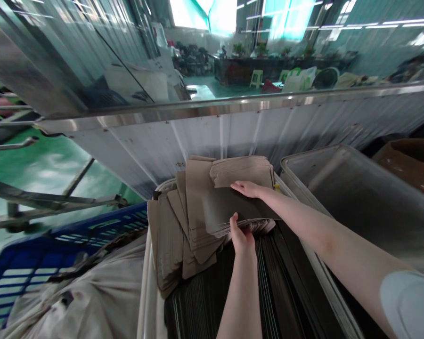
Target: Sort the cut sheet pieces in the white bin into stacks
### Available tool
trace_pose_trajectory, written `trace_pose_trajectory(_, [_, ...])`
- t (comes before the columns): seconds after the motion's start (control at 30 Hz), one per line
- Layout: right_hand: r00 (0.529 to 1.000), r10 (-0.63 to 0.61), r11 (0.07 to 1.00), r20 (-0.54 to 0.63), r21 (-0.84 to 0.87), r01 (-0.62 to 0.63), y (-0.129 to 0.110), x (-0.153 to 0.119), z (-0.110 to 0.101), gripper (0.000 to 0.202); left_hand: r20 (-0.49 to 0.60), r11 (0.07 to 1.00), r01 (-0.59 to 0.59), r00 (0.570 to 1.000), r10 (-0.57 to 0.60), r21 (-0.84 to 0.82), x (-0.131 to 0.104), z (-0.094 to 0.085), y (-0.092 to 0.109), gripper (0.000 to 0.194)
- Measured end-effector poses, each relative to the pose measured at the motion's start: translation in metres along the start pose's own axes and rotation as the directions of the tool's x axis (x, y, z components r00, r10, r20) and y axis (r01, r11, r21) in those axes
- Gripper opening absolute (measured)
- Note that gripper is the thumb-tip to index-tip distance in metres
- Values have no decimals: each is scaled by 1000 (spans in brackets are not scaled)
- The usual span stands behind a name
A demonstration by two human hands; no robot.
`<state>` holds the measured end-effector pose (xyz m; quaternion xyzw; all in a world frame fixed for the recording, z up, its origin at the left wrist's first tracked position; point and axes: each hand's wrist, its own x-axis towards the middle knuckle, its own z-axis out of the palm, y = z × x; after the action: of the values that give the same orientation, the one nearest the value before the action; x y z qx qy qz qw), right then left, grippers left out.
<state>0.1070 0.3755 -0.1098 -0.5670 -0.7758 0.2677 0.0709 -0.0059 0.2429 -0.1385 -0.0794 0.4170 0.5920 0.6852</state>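
A stack of dark grey sheets (221,209) with pale, uneven edges lies across the top of a filled white bin (146,287). My left hand (243,238) grips its near edge, thumb on top and the fingers mostly hidden beneath. On the stack's upper side rests my right hand (247,189), fingers stretched out flat. Just beyond it sits a pile of light brown sheets (243,169) with ragged edges. More brown card-like pieces (169,235) lean in overlapping bundles at the left. Tightly packed dark sheets (198,301) stand on edge in the near part of the bin.
A blue plastic crate (67,235) with pale cloth (102,301) stands at the left. To the right is another large bin (360,212), with a brown container (410,162) beyond. A corrugated wall panel (198,134) and glass window close off the far side. Metal frame legs (49,200) stand left.
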Motion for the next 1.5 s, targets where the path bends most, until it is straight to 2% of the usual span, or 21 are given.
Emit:
trace_pose_trajectory(0.07, [999,-37,998,7,45,37,-15,-10,-16,60,38,1000,5,999,-4,-16,-16,-12,13,24])
trace_pose_trajectory(0.13, [990,-127,986,57,112,120,-35,-26,-35,61,66,1000,-2,998,4,-23,-37,-27,31,25])
trace_pose_trajectory(0.27, [933,-337,922,125,246,300,-87,-80,-68,57,201,999,-36,979,28,36,-83,-68,77,34])
trace_pose_trajectory(0.37, [918,-338,913,207,310,266,-116,-131,-73,83,178,985,-50,984,20,165,-112,-106,103,44])
trace_pose_trajectory(0.47, [911,-256,914,324,387,119,-130,-177,-52,103,70,962,-52,997,35,268,-137,-149,113,47])
trace_pose_trajectory(0.57, [879,-190,860,437,507,-66,-135,-218,-14,101,24,939,8,1000,-17,343,-157,-188,111,51])
trace_pose_trajectory(0.63, [882,-129,804,453,568,-174,-140,-247,14,103,37,930,54,997,-72,363,-165,-205,106,53])
trace_pose_trajectory(0.7, [918,-20,799,396,559,-223,-147,-274,37,101,66,929,78,992,-109,362,-166,-212,101,50])
trace_pose_trajectory(0.77, [949,131,854,285,454,-254,-158,-297,52,95,106,922,92,984,-142,375,-163,-209,97,44])
trace_pose_trajectory(0.87, [950,277,911,142,276,-307,-172,-320,56,92,185,902,92,965,-186,422,-159,-198,95,40])
trace_pose_trajectory(0.93, [961,256,937,106,219,-274,-179,-330,48,90,230,899,82,953,-197,430,-162,-196,102,41])
trace_pose_trajectory(1.0, [983,163,971,85,162,-175,-185,-339,34,86,277,891,53,940,-196,451,-169,-199,116,48])
trace_pose_trajectory(1.13, [993,-70,997,91,-32,74,-201,-344,12,77,354,810,-55,915,-193,584,-185,-209,154,85])
trace_pose_trajectory(1.2, [977,-174,974,122,-127,189,-207,-337,12,70,358,810,-93,922,-150,579,-193,-212,169,91])
trace_pose_trajectory(1.3, [933,-304,907,194,-240,346,-204,-317,25,68,331,823,-116,939,-91,556,-209,-221,181,84])
trace_pose_trajectory(1.4, [877,-376,840,299,-290,459,-187,-294,50,75,332,768,-52,919,-213,638,-227,-244,183,82])
trace_pose_trajectory(1.5, [837,-370,806,402,-308,505,-164,-279,80,74,383,661,-121,884,-267,741,-240,-272,175,89])
